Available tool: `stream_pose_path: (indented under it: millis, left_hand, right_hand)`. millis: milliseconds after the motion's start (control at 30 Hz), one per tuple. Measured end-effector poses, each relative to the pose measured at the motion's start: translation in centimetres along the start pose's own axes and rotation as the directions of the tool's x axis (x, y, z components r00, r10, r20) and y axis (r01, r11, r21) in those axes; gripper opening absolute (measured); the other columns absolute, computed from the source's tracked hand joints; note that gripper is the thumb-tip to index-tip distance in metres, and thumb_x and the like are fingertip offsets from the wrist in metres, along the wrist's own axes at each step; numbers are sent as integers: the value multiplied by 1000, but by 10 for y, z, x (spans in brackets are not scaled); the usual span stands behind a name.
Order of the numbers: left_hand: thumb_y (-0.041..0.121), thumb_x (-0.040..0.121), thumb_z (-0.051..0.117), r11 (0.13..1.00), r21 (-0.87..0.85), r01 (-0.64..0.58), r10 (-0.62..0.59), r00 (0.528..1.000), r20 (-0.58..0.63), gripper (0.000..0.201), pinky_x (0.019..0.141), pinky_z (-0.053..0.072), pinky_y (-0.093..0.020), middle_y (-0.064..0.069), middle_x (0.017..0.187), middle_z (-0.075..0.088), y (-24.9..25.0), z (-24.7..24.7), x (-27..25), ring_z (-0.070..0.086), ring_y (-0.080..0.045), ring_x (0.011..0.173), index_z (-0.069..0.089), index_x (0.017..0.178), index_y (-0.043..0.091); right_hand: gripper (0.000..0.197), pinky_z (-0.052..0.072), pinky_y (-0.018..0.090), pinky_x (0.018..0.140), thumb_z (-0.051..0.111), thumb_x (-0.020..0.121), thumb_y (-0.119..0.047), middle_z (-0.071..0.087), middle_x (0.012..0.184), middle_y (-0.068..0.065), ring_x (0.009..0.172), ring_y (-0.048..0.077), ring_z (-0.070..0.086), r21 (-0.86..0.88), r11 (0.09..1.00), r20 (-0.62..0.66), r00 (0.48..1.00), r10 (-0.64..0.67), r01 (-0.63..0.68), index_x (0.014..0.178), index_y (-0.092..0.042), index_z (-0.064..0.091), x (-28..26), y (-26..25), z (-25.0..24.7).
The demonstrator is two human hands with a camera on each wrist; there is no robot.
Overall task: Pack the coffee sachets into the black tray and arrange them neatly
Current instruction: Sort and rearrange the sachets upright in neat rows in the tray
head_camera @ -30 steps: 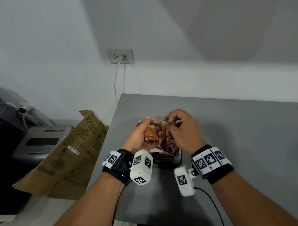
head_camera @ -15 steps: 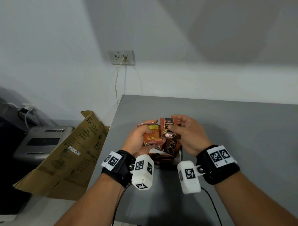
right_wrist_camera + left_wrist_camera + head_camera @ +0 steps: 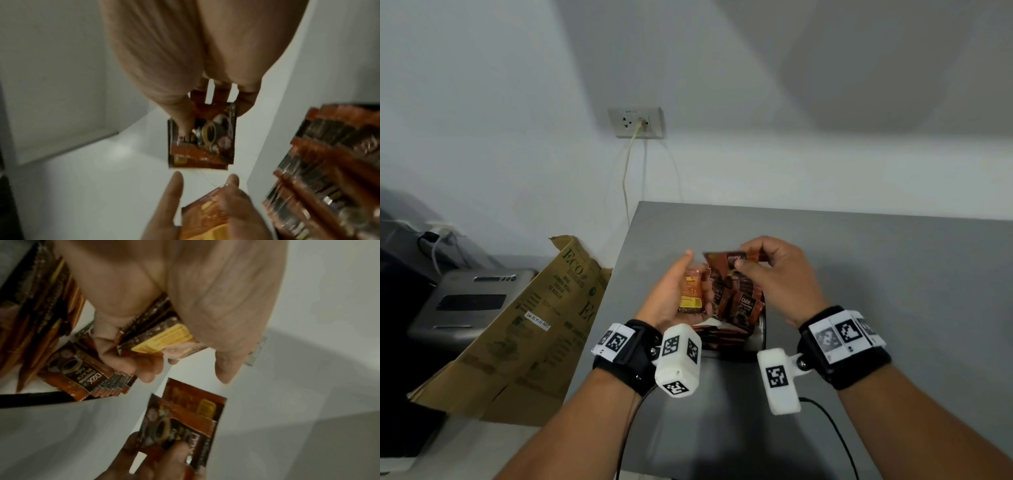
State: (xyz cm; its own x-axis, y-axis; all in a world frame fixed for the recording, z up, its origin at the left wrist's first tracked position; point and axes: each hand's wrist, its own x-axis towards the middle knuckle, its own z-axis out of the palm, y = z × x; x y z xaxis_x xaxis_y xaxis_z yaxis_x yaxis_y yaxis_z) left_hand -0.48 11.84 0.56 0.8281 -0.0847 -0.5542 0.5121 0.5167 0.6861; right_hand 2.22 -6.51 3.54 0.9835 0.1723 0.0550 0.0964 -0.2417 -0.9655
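Note:
My left hand point(image 3: 678, 291) holds a small stack of brown coffee sachets point(image 3: 691, 291) with a yellow label point(image 3: 162, 339), fingers curled round it and thumb raised. My right hand point(image 3: 767, 270) pinches a pair of sachets point(image 3: 726, 262) between thumb and fingers, held just above and to the right of the left hand's stack; the pair point(image 3: 202, 138) shows a coffee cup picture. Below both hands the black tray point(image 3: 761, 337) holds several sachets point(image 3: 744, 306) standing on edge, marked D2X point(image 3: 82, 378). The hands hide most of the tray.
The grey table point(image 3: 876, 274) ends at its left edge near my left wrist. A folded cardboard sheet point(image 3: 524, 329) leans beside it, next to a grey machine point(image 3: 465, 305). A wall socket point(image 3: 636, 122) with a cable is behind.
My right hand has lifted its sachets up and tilted them flatter, above the left hand's stack. My left thumb has come off the stack and points up.

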Motion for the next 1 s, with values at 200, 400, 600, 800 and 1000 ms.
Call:
stream_pose_path:
  millis: [200, 400, 600, 800, 1000]
  left_hand:
    - [-13, 83, 62, 976, 71, -207, 213, 972, -102, 27, 56, 54, -31, -15, 84, 71, 6, 1, 1, 65, -25, 69, 63, 102, 6]
    - [-16, 68, 70, 903, 218, -370, 394, 916, -75, 54, 75, 58, -46, -25, 105, 71, 2, 11, 4, 70, -34, 84, 59, 118, 3]
    - [1, 74, 50, 977, -31, -209, 211, 976, 46, 41, 67, 56, -40, -18, 92, 67, 0, 16, -4, 66, -30, 76, 62, 113, 5]
    - [-12, 91, 47, 986, -31, -166, 167, 984, 63, 35, 75, 62, -52, -27, 102, 68, 4, 4, -2, 70, -39, 91, 63, 118, 3]
    - [-10, 65, 65, 963, 28, -269, 270, 962, -27, 45, 64, 57, -45, -21, 90, 64, -3, 14, 3, 64, -34, 74, 58, 106, 8]
  right_hand:
    - [27, 55, 28, 87, 73, 87, -6, 77, 97, -8, 90, 14, 71, -134, 991, 214, 976, 30, -1, 101, -28, 79, -8, 14, -14]
    - [25, 57, 26, 64, 69, 84, 5, 75, 98, 12, 78, 20, 73, 469, 838, 110, 960, 257, -278, 109, 2, 68, 0, 5, -7]
    - [16, 57, 48, 91, 61, 97, -8, 74, 103, 20, 90, 30, 71, 352, 865, 115, 934, 338, -357, 110, -1, 66, 3, 8, 12]
    - [16, 56, 37, 71, 54, 100, -5, 73, 91, 14, 80, 24, 71, 527, 773, 169, 935, 312, -354, 114, -2, 61, 2, 0, 2]
    - [7, 56, 45, 79, 57, 100, -11, 69, 99, 16, 85, 26, 66, 316, 898, 178, 948, 262, -307, 104, -7, 60, -2, -2, 13]
